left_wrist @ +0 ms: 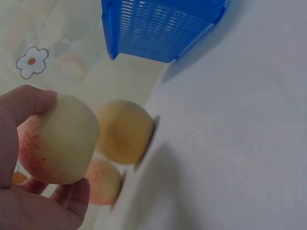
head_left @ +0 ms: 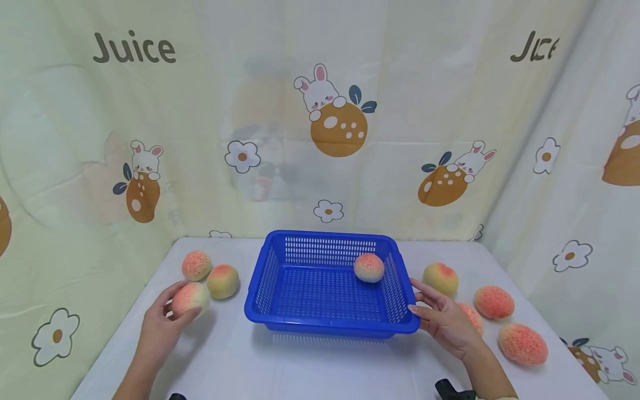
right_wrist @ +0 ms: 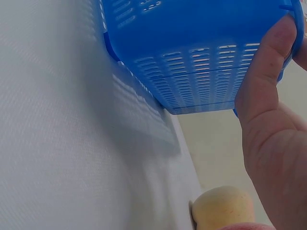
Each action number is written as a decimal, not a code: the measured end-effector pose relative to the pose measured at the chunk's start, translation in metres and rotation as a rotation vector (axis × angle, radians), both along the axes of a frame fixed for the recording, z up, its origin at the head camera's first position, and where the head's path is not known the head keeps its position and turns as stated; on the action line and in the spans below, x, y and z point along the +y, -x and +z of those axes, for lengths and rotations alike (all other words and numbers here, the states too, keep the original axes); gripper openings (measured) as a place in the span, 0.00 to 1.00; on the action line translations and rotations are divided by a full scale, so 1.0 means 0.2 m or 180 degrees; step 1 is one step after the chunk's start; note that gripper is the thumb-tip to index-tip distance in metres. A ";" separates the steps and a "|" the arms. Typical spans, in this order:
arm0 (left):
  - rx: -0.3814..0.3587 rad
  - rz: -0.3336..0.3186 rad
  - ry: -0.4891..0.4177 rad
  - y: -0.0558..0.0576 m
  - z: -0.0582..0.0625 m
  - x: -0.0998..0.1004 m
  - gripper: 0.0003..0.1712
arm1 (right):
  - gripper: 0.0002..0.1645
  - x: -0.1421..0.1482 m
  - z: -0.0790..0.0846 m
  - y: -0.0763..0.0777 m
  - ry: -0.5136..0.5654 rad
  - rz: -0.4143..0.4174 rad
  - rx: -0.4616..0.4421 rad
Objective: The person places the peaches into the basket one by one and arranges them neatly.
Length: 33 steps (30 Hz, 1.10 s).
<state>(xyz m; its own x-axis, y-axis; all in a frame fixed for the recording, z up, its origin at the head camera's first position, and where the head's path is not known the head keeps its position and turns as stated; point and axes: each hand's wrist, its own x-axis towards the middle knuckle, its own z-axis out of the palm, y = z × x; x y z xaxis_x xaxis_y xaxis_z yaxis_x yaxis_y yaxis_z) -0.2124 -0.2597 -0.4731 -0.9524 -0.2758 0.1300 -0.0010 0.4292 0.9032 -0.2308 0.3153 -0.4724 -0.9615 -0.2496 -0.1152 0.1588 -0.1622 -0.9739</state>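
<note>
In the head view my left hand (head_left: 165,322) grips a pale peach (head_left: 190,300) with a pink blush, thumb and fingers around its sides. The left wrist view shows this peach (left_wrist: 60,139) held above the table, left of the basket. A blue plastic basket (head_left: 330,323) with slotted walls stands at the middle of the table, and one peach (head_left: 369,268) lies inside near its right wall. My right hand (head_left: 445,319) holds the basket's right rim. In the right wrist view the thumb (right_wrist: 280,38) lies against that rim, with other fingers partly hidden behind it.
Two more peaches, a speckled one (head_left: 196,265) and a yellow one (head_left: 223,281), rest beyond my left hand. Right of the basket lie a yellow peach (head_left: 441,279) and several pink ones (head_left: 523,344), one partly behind my right hand. A printed curtain (head_left: 280,183) encloses the white table (head_left: 320,372).
</note>
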 end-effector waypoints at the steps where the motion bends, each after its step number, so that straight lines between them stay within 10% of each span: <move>1: 0.0005 -0.0013 -0.0027 0.00 0.01 0.01 0.43 | 0.46 0.00 0.00 0.00 -0.0011 -0.0009 -0.0007; 33: -0.0139 -0.0380 -0.0609 0.00 0.17 0.21 0.43 | 0.47 0.00 0.01 0.00 -0.0041 -0.0030 -0.0012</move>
